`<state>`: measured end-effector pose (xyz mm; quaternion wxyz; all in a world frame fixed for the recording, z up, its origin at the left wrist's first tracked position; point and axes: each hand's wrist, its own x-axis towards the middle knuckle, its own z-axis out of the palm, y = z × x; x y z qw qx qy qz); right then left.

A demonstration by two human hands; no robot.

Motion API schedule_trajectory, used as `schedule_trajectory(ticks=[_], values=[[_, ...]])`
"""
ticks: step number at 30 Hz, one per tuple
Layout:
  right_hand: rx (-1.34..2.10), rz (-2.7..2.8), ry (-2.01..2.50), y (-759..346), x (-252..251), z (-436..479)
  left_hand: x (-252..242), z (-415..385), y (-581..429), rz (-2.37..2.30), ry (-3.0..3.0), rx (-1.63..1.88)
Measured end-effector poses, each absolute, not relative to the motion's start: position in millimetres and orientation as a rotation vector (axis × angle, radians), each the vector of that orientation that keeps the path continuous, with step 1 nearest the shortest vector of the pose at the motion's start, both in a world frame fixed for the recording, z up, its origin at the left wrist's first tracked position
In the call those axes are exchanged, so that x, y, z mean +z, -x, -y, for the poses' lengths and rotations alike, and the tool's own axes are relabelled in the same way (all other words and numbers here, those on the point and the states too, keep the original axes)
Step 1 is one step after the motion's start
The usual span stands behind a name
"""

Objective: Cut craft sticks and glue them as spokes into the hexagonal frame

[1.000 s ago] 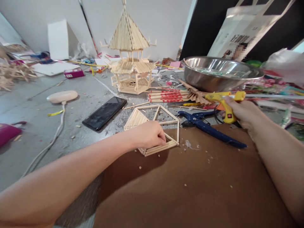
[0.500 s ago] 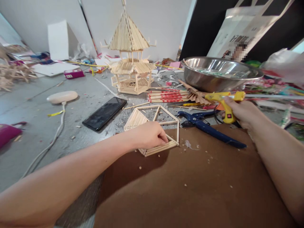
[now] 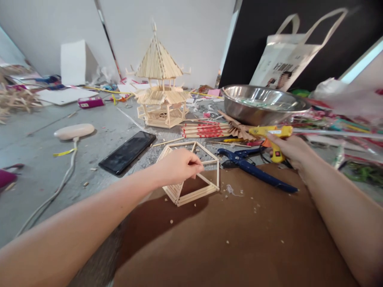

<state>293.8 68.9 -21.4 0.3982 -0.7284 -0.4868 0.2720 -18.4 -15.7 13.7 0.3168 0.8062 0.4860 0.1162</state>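
- Pale wooden-stick frame (image 3: 197, 194), roughly six-sided, flat: near part on brown flat board (image 3: 239, 235), far part over grey worktop (image 3: 89, 161). Sits ahead, near the middle.
- No clear long axis. Sticks on near edge run slantwise, from near left to far right. Left section filled with close-set sticks, partly behind the hand; near section has a few along the rim, rest a gap; right sections just outline and spokes.
- Left hand (image 3: 181, 165) is the nearer one: comes in from the left, over the frame's left-middle. Near section's gap lies just below and on the near side of the fingertips. Fingertips pressed together; can't tell if anything tiny is between them, or if the hand touches the frame.
- Right hand (image 3: 284, 148) well apart, off to the right, wrapped around yellow hot-glue gun (image 3: 266, 130). Nozzle end faces left; frame lies left of it and closer to the person.
- Blue-handled cutting tool (image 3: 254, 169) lies between frame and right hand, slanting near right.
- Black smartphone (image 3: 127, 153) left of frame.
- Beyond frame: bundle of red-marked wooden sticks (image 3: 205, 130), tiered stick pavilion model (image 3: 161, 97) upright, shiny steel bowl (image 3: 263, 113) farther right.
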Motion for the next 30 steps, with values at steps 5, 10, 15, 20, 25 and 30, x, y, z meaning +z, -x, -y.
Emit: schedule_trajectory(ticks=[5,10,15,20,25,30], values=[[0.542,1.323,2.015,-299.2,-15.9,-68.3,5.0,14.3,17.5,-1.328,-2.129,0.394],[0.233,1.395,2.277,-308.3,-9.2,-70.3,0.3,15.7,15.6,-1.340,-2.151,0.463],[-0.143,1.424,2.438,-308.1,-2.2,-65.4,-0.8,20.1,12.3,-1.332,-2.195,0.522],[-0.385,1.579,2.154,-294.7,25.4,-58.4,6.2,25.8,5.7,-1.312,-2.158,0.664],[-0.149,1.489,1.646,-261.9,67.3,-56.7,20.8,35.9,-11.2,-1.167,-2.057,0.729],[0.486,1.227,1.182,-213.4,84.8,-50.8,40.6,46.9,-53.1,-0.829,-1.707,0.870]])
